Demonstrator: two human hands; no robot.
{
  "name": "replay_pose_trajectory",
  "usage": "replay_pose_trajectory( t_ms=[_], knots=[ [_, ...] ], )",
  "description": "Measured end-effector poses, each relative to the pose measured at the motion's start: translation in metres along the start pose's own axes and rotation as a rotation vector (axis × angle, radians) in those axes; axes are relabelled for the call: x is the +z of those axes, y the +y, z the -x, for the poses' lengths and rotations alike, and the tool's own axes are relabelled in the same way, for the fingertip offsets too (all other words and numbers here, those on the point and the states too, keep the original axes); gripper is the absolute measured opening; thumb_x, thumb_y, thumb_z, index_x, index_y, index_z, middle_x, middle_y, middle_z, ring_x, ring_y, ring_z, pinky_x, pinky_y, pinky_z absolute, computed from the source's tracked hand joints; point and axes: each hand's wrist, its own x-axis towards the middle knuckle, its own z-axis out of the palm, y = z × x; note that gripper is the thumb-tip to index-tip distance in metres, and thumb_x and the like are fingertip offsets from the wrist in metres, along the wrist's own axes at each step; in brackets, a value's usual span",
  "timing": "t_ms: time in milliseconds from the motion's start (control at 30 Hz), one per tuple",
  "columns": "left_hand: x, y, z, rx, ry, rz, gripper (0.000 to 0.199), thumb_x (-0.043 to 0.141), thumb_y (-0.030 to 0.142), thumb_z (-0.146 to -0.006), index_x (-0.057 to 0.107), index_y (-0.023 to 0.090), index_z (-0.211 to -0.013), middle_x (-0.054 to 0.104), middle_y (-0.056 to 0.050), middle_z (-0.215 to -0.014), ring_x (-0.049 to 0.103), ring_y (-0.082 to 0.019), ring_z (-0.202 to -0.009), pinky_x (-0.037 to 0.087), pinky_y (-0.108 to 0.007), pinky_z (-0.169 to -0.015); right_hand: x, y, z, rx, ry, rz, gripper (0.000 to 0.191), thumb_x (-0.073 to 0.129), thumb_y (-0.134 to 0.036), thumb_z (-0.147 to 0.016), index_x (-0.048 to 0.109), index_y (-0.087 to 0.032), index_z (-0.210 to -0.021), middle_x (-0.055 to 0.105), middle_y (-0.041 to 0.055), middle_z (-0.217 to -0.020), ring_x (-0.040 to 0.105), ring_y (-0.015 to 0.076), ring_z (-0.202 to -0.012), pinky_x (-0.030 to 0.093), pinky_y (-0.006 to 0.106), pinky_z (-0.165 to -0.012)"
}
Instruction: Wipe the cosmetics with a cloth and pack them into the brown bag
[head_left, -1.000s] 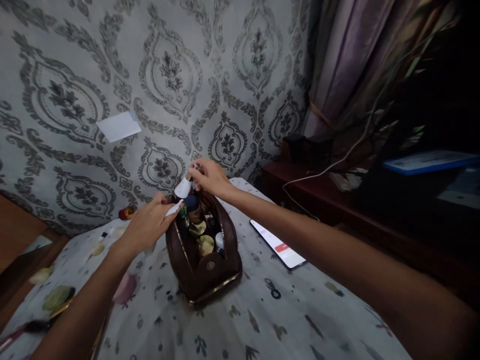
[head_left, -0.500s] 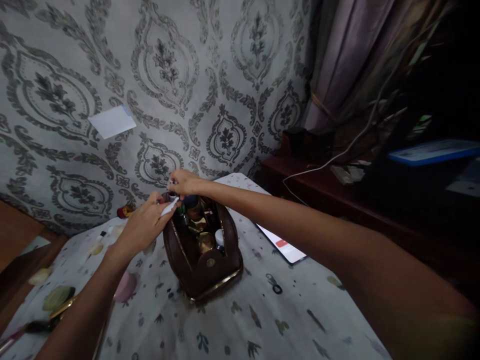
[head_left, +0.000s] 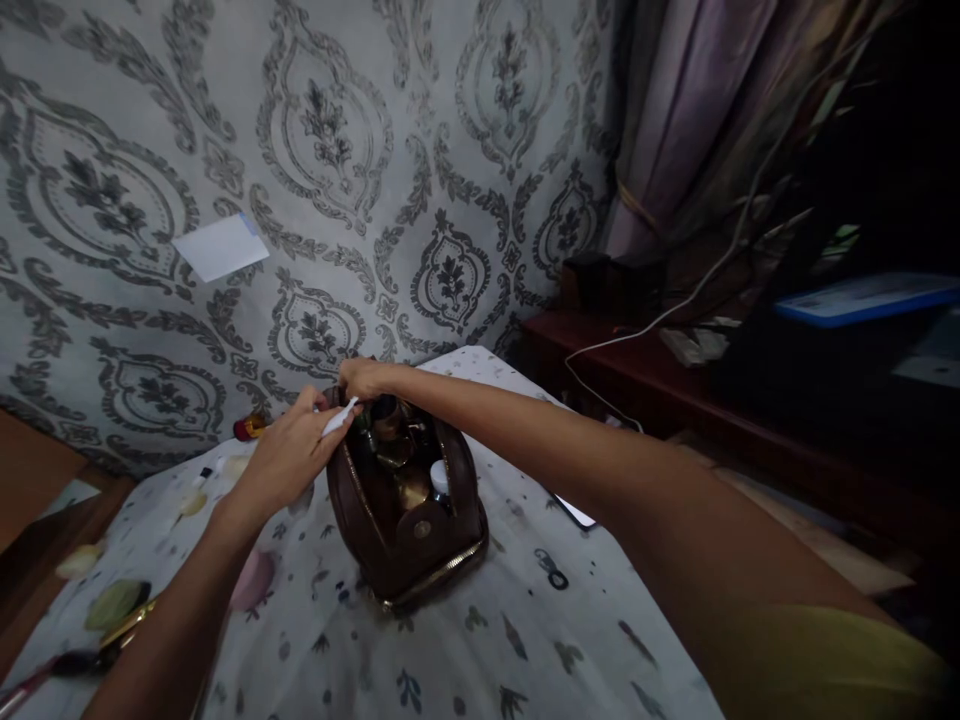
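Observation:
A brown zip-up makeup bag (head_left: 409, 565) stands wide open on the patterned cloth. Inside are a gold round item (head_left: 412, 488), a white-capped bottle (head_left: 440, 477) and several dark containers. My left hand (head_left: 292, 445) is at the bag's far left rim, closed on a slim white item (head_left: 339, 418) whose exact kind I cannot make out. Across the bag's far end reaches my right hand (head_left: 364, 380), its fingers bent down into the opening. Their tips are hidden, along with anything between them.
Left of the bag lie a pink sponge (head_left: 253, 578), a green round item (head_left: 116, 603), a makeup brush (head_left: 71, 663) and several small cosmetics. A phone (head_left: 576, 513) lies partly under my right forearm. The patterned wall (head_left: 450, 140) rises behind; a white cable (head_left: 660, 320) crosses the red-brown furniture at right.
My right hand has dropped lower into the bag's far end, and its forearm now covers more of the phone. The left hand keeps its hold on the white item at the rim.

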Motion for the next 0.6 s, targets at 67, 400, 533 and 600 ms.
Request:
replay_pose_trajectory(
  t_ms=[67, 400, 533, 600],
  knots=[
    [-0.0004, 0.0009, 0.0, -0.005, -0.013, -0.013, 0.057, 0.022, 0.054, -0.099, 0.068, 0.022, -0.094, 0.05, -0.005, -0.095, 0.057, -0.019, -0.082, 0.044, -0.032, -0.077, 0.001, -0.0003, -0.0009, 0.022, -0.014, 0.018, 0.003, 0.069, -0.009, -0.078, 0.07, -0.011, -0.077, 0.072, 0.0043, -0.071, 0.07, 0.0186, -0.076, 0.056, 0.026, -0.069],
    [0.0, 0.0019, -0.0007, 0.001, -0.017, -0.023, 0.056, 0.021, 0.055, -0.099, 0.068, 0.025, -0.1, 0.05, -0.005, -0.094, 0.057, -0.021, -0.085, 0.045, -0.032, -0.077, 0.0054, 0.005, -0.0028, 0.037, 0.017, -0.033, 0.008, 0.066, -0.004, -0.075, 0.07, -0.009, -0.07, 0.073, 0.0091, -0.071, 0.071, 0.0217, -0.073, 0.057, 0.029, -0.069],
    [-0.0001, 0.0028, -0.0013, 0.023, -0.004, -0.019, 0.054, 0.022, 0.052, -0.099, 0.068, 0.024, -0.1, 0.051, -0.004, -0.09, 0.057, -0.021, -0.087, 0.045, -0.033, -0.079, 0.0044, 0.006, -0.0008, 0.033, 0.012, -0.079, 0.011, 0.063, -0.002, -0.073, 0.071, -0.009, -0.07, 0.074, 0.0105, -0.07, 0.072, 0.0229, -0.07, 0.058, 0.03, -0.067],
    [-0.0001, 0.0023, -0.0013, 0.027, -0.007, -0.031, 0.053, 0.022, 0.051, -0.099, 0.067, 0.024, -0.099, 0.051, -0.004, -0.091, 0.056, -0.021, -0.087, 0.045, -0.033, -0.08, 0.003, 0.0064, 0.0018, 0.033, 0.013, -0.1, 0.012, 0.063, -0.002, -0.072, 0.072, -0.01, -0.072, 0.074, 0.0099, -0.069, 0.072, 0.0221, -0.068, 0.058, 0.028, -0.065]
  ],
)
